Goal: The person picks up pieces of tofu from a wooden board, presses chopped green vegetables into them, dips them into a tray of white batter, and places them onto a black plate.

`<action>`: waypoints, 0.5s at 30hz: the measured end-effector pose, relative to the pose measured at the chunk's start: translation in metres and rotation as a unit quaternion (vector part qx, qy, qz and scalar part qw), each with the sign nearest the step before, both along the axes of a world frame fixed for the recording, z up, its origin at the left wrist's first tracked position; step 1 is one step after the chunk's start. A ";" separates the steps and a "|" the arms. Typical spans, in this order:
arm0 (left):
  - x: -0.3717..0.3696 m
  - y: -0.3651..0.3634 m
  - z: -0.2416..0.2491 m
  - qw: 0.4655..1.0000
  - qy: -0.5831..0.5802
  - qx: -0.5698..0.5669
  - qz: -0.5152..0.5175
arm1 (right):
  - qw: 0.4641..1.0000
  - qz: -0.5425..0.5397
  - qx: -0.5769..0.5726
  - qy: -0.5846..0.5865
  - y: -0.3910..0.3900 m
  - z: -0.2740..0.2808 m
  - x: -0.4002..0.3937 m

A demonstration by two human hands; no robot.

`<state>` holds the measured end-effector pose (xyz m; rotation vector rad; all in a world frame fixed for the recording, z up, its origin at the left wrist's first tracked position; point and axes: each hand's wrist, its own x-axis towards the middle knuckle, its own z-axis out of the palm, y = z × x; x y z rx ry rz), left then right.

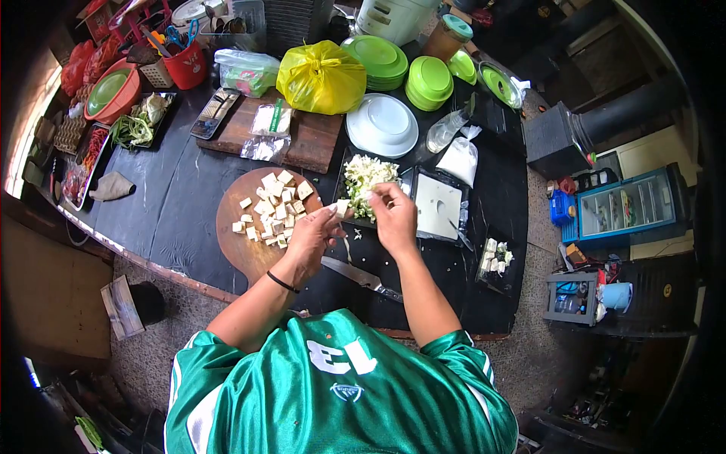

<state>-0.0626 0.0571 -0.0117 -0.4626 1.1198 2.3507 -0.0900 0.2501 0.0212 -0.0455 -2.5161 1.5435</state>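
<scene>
In the head view, the person's left hand (310, 236) is grasping a pale cube (342, 207) at its fingertips, above the table between the round cutting board (231, 203) and the dark tray (365, 222). The cube is blocky, with no clear long axis; it projects from the fingertips toward the tray and the right hand (394, 214). The right hand's thumb and fingers are bunched together over the tray's near right part, beside the chopped white and green filling (368, 178); whether they pinch any of it, one cannot tell.

Many similar cubes (278, 208) lie on the cutting board, turned at various angles. On the black table (178, 216), between the forearms, a knife (354, 272) lies slantwise: its long axis runs from upper left to lower right, the blade toward the left wrist and the handle toward the right forearm.

To the right of the filling, just beyond the right hand, stands a tray with a white slab (438, 206). Farther right, near the table's edge, a small dark tray (491, 281) holds several white pieces (495, 257) with bits of green.
</scene>
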 end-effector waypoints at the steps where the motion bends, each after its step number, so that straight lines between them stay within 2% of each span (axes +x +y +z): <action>1: 0.000 -0.002 0.001 1.000 0.000 0.000 0.000 | 1.000 -0.022 0.004 -0.002 0.006 0.001 -0.003; 4: -0.001 -0.012 0.001 0.999 -0.004 0.005 0.033 | 0.996 -0.053 0.071 -0.007 0.024 0.000 -0.010; 9: -0.002 -0.025 0.003 0.998 -0.021 -0.011 0.051 | 0.982 -0.026 0.181 -0.042 0.050 -0.028 -0.016; 11: 0.000 -0.029 0.003 0.998 -0.013 -0.026 0.057 | 0.958 -0.011 0.285 -0.036 0.051 -0.033 -0.011; 15: 0.000 -0.033 -0.003 0.998 -0.015 -0.023 0.059 | 0.947 -0.031 0.317 -0.052 0.036 -0.023 -0.006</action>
